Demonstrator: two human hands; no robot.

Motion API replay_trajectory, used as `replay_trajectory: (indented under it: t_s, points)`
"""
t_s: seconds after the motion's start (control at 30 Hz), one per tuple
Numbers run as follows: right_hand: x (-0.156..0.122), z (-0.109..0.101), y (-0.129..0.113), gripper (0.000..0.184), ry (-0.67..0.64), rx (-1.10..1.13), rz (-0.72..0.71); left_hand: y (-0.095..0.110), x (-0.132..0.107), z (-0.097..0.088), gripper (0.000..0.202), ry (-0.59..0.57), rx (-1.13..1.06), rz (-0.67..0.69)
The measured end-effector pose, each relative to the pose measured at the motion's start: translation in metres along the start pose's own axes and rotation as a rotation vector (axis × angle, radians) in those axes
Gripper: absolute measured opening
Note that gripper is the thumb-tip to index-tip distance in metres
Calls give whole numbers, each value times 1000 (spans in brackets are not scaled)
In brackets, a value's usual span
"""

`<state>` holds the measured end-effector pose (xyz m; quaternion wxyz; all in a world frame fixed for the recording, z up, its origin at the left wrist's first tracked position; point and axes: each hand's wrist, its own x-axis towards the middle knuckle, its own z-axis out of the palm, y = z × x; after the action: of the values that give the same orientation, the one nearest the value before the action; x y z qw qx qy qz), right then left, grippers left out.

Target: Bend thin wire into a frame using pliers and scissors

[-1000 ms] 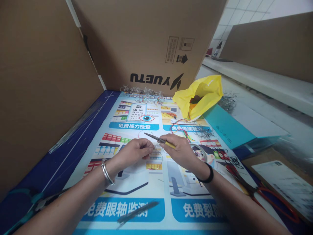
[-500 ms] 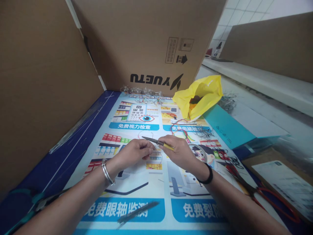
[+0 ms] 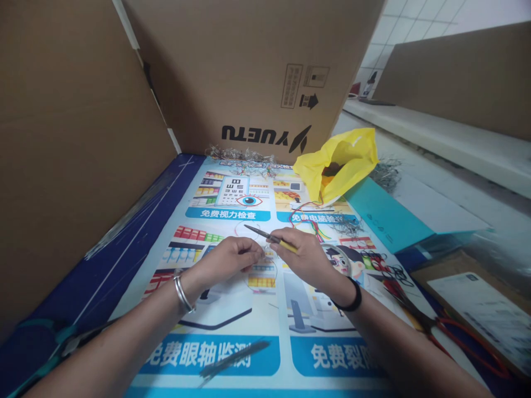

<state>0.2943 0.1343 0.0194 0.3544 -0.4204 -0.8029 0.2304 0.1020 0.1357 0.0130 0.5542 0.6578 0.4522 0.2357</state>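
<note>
Gripping a yellow-handled pointed tool, the right hand has its fingers wrapped around it, the metal tip angled leftward above the printed sheet. The left hand has thumb and fingertips pressed together near a thin curved strand; whether they pinch it is too fine to tell. Beyond the right hand sits a yellow bag; a dark bundle lies between the forearms.

A printed sheet (blue-captioned) carries dark strands and a yellow bag.
</note>
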Motion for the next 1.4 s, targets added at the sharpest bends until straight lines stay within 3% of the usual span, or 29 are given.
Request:
replay_trajectory:
  t_s: [0.17, 0.37, 0.5, 0.6, 0.97, 1.17, 1.4]
  points:
    - [0, 2, 1, 11, 14, -41, 4, 0, 0, 1, 15, 5, -8, 4]
    - [-1, -11, 0, 20, 154, -144, -83, 1, 3, -3, 16, 99, -49, 6]
    - [-8, -21, 5, 21, 32, -188, -178, 7, 2, -7, 15, 179, -44, 25]
    - [-16, -21, 11, 20, 20, -289, -203, 11, 1, -9, 13, 206, -55, 29]
    - [-20, -20, 10, 23, -12, -522, -239, 13, -3, -12, 12, 126, -6, 124]
    - [-21, -20, 9, 25, 8, -644, -329, 15, -4, -11, 15, 72, -34, 87]
    - [-20, -24, 5, 22, -26, -744, -391, 5, -2, -9, 15, 37, -51, 64]
